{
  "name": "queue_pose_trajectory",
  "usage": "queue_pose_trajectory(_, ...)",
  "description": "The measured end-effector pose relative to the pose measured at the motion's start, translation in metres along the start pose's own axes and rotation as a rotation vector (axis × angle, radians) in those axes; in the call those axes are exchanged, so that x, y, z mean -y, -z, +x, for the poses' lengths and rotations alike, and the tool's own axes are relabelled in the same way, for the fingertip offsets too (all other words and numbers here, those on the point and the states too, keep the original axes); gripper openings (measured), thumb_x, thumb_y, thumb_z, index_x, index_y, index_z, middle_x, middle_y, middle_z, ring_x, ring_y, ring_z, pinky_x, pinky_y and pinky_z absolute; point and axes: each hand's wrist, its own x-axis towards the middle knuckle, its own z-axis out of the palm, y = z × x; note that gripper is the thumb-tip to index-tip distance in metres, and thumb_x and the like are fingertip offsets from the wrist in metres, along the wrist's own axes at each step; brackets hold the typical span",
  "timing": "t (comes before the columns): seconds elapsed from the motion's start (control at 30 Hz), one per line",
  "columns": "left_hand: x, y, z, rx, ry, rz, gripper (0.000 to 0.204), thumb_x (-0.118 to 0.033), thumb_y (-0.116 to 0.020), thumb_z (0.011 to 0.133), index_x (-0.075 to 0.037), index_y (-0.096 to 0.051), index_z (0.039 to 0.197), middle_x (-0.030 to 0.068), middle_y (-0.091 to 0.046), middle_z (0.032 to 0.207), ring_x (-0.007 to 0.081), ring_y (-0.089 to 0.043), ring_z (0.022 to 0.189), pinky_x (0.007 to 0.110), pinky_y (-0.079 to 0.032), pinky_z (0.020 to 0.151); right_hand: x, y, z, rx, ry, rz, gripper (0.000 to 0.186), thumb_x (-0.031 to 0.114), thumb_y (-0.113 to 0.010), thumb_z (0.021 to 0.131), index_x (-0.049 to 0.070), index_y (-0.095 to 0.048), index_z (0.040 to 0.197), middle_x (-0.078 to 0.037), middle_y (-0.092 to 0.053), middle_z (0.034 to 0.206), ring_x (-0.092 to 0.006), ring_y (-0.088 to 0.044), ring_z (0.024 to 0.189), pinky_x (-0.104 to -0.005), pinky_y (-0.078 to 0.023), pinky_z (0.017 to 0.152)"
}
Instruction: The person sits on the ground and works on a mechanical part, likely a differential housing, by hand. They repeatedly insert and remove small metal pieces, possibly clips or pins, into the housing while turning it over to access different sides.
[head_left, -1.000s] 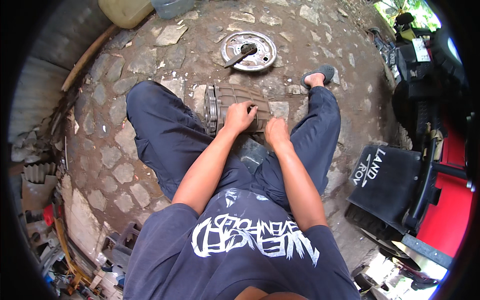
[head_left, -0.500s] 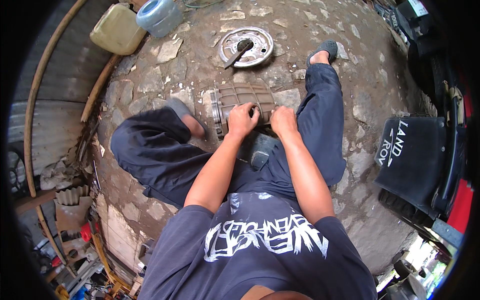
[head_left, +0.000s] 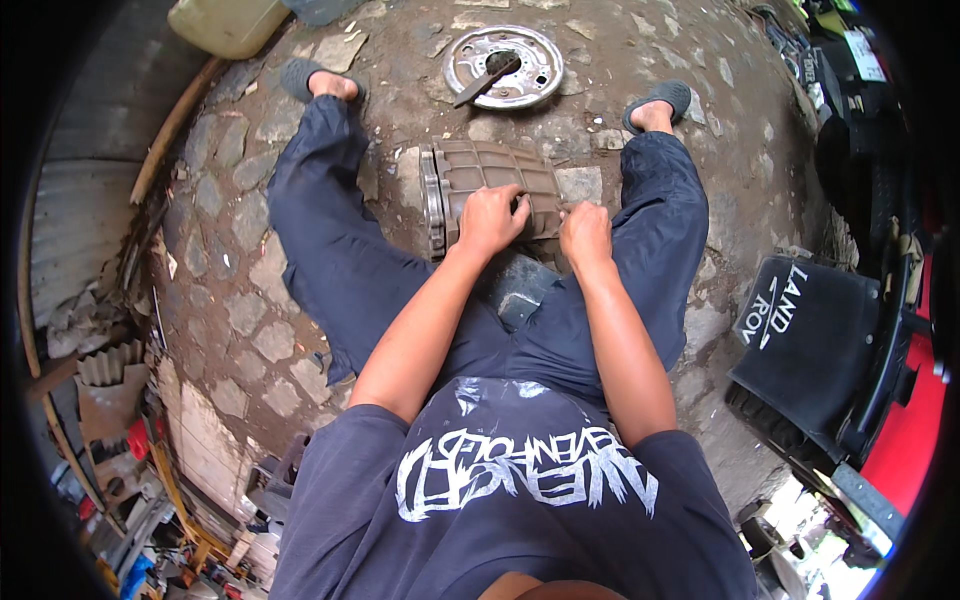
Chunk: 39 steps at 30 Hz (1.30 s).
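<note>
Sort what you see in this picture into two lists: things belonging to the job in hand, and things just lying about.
Apparently part of the job:
- ribbed metal housing, with the left hand on it
- right hand, at the housing's right end

Apparently just lying about:
- round metal disc
- dark flat bar across it
- yellowish plastic container
- wooden pole

The barrel-shaped metal housing (head_left: 490, 170) lies on its side, lengthwise from left to right, on the stone-paved ground (head_left: 250, 312). It is a dull, dusty brown, with raised ribs crossing its body in a grid. A thick, greyer flange (head_left: 433, 195) with an uneven edge rims its left end. Part of its near right side is hidden.
</note>
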Motion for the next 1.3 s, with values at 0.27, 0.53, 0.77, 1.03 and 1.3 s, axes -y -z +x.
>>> queue_pose_trajectory(0.27,0.000,0.027,0.036,0.317,0.210,-0.189,0.035,-0.035,-0.076,0.088,-0.008,-0.081,0.109,0.0239,-0.076,0.100,0.0425,-0.074,0.098,0.050,-0.058,0.092,-0.006,0.000,0.003,0.016,0.164,-0.067,0.024,0.018,-0.067,0.095,-0.002,-0.079,0.098,-0.035,-0.071,0.095,-0.0509,-0.072,0.093,-0.0558,-0.058,0.083)
queue_pose_trajectory(0.53,-0.011,0.018,0.059,0.382,0.310,0.071,0.044,-0.042,-0.074,0.091,-0.005,-0.077,0.115,0.0238,-0.077,0.103,0.0411,-0.074,0.104,0.050,-0.057,0.095,0.001,0.000,0.008,0.001,0.160,-0.085,0.030,0.019,-0.065,0.095,-0.008,-0.077,0.092,-0.035,-0.072,0.092,-0.0525,-0.072,0.086,-0.0559,-0.058,0.082)
queue_pose_trajectory(0.77,-0.004,0.003,0.032,-0.015,0.274,0.004,0.028,-0.035,-0.070,0.093,-0.014,-0.080,0.109,0.0211,-0.077,0.091,0.0418,-0.075,0.087,0.052,-0.059,0.083,0.002,0.007,-0.004,0.006,0.132,-0.038,0.024,0.016,-0.063,0.096,-0.003,-0.079,0.095,-0.031,-0.073,0.097,-0.0504,-0.072,0.091,-0.0552,-0.058,0.084)
queue_pose_trajectory(1.03,0.002,0.000,0.039,0.060,-0.035,0.087,0.021,-0.028,-0.069,0.091,-0.008,-0.073,0.099,0.0167,-0.076,0.090,0.0389,-0.075,0.086,0.052,-0.059,0.083,-0.015,0.016,0.000,-0.018,0.166,0.072,0.023,0.019,-0.069,0.095,0.001,-0.081,0.104,-0.031,-0.074,0.094,-0.0466,-0.073,0.093,-0.0503,-0.057,0.088)
queue_pose_trajectory(1.3,0.006,-0.003,0.046,0.211,0.081,0.148,0.030,-0.029,-0.066,0.095,-0.008,-0.075,0.113,0.0143,-0.075,0.113,0.0338,-0.069,0.115,0.054,-0.047,0.110,-0.009,0.010,0.019,-0.101,-0.215,0.367,0.029,0.031,-0.081,0.088,0.010,-0.084,0.107,-0.018,-0.080,0.097,-0.0337,-0.077,0.094,-0.0398,-0.057,0.089)
